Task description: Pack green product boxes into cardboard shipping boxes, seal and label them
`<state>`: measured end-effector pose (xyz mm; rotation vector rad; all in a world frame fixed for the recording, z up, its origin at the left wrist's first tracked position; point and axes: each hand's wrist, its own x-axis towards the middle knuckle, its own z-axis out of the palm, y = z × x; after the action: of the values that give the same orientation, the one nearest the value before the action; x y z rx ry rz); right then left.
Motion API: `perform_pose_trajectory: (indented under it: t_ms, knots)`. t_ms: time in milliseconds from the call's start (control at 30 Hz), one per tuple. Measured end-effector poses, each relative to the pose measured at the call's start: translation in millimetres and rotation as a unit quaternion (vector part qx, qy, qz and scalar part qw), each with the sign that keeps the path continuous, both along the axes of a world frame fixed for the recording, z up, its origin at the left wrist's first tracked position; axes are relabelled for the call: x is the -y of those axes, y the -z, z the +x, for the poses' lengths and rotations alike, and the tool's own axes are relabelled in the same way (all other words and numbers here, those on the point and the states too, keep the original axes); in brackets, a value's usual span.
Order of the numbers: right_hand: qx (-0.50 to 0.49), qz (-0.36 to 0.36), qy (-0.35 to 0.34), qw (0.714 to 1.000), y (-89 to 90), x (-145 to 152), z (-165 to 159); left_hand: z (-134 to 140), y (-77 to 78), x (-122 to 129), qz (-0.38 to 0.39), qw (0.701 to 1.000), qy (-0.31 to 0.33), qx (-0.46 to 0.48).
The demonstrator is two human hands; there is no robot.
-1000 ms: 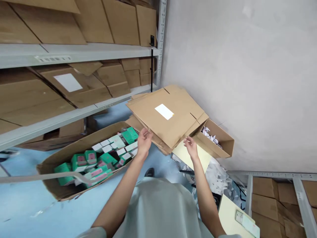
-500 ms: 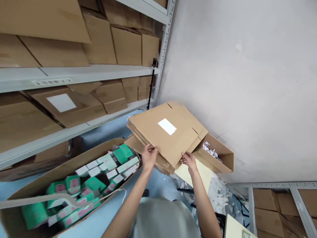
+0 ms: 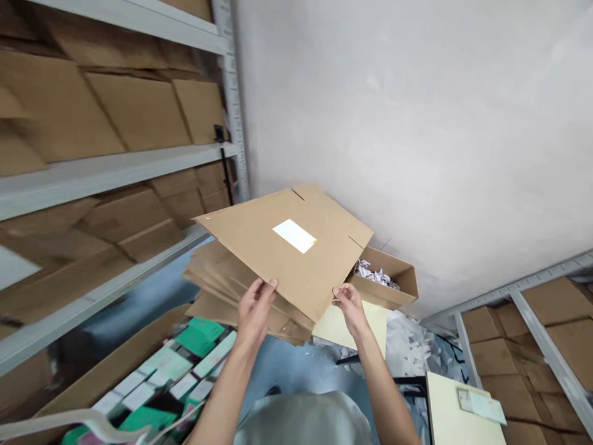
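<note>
The left hand [image 3: 254, 306] and right hand [image 3: 349, 304] pinch a flat brown slotted cardboard sheet [image 3: 308, 275] between closed fingers at its 7 and 4 o'clock edges. The sheet, mid-view, tilts above flattened brown cardboard pieces [image 3: 214, 267] at 8 o'clock, an open brown cardboard box [image 3: 382, 296] at 3 o'clock.

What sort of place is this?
Probably a stockroom or packing area: metal shelves stacked with cardboard boxes, a carton of small green and white packages, and flattened cardboard.
</note>
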<state>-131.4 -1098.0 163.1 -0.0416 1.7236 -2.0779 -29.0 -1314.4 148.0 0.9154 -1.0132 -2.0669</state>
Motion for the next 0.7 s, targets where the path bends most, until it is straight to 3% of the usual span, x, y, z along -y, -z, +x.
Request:
perform_pose_trajectory:
  t_ms: [167, 300, 367, 467, 600, 700]
  knots:
    - [-0.038, 0.018, 0.078, 0.996, -17.2, -94, -17, -57, -29.8, -66, -0.022, 0.99, 0.137, -0.039]
    - [-0.087, 0.065, 0.261, 0.959, -25.0, -210, -35, -120, -34.1, -148, -0.018, 0.969, 0.241, -0.046]
    - [-0.127, 0.097, 0.37, 0.915, -32.9, -284, -33, -149, -31.3, -197, -0.019, 0.955, 0.292, -0.045]
    - [-0.191, 0.17, 0.511, 0.821, -53.1, -405, -6, -185, -27.4, -282, -0.027, 0.928, 0.368, -0.048]
    - [-0.208, 0.275, 0.649, 0.678, -83.8, -553, 60, -213, -24.7, -412, -0.039, 0.889, 0.45, -0.069]
    - [-0.185, 0.334, 0.718, 0.582, -96.8, -647, 112, -219, -21.3, -512, -0.047, 0.847, 0.525, -0.072]
